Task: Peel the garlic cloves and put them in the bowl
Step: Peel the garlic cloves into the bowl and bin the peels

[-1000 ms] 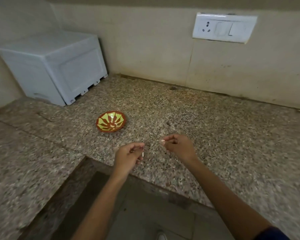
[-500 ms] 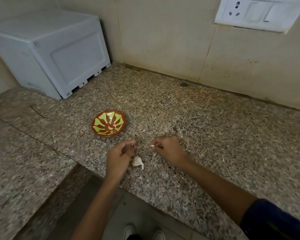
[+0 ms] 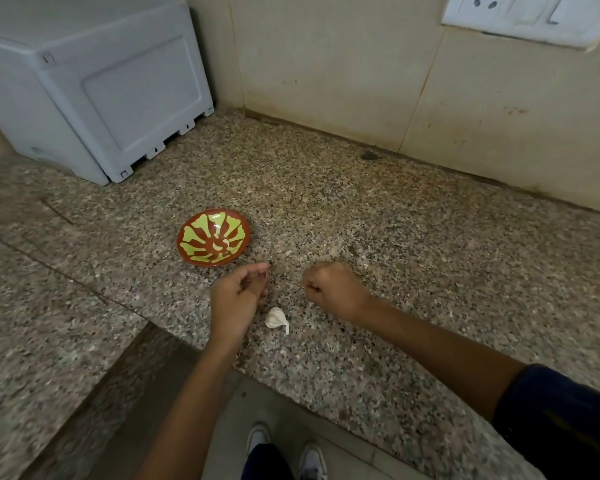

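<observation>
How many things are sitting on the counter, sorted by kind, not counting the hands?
Bowl: 1
Garlic piece: 1
White appliance box: 1
Total: 3

Something pale lies inside the bowl, too small to count.

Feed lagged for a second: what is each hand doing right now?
Left hand: fingers curled, fingertips pinched together; whether it holds anything cannot be told.
Right hand: curled into a fist; anything inside is hidden.
</observation>
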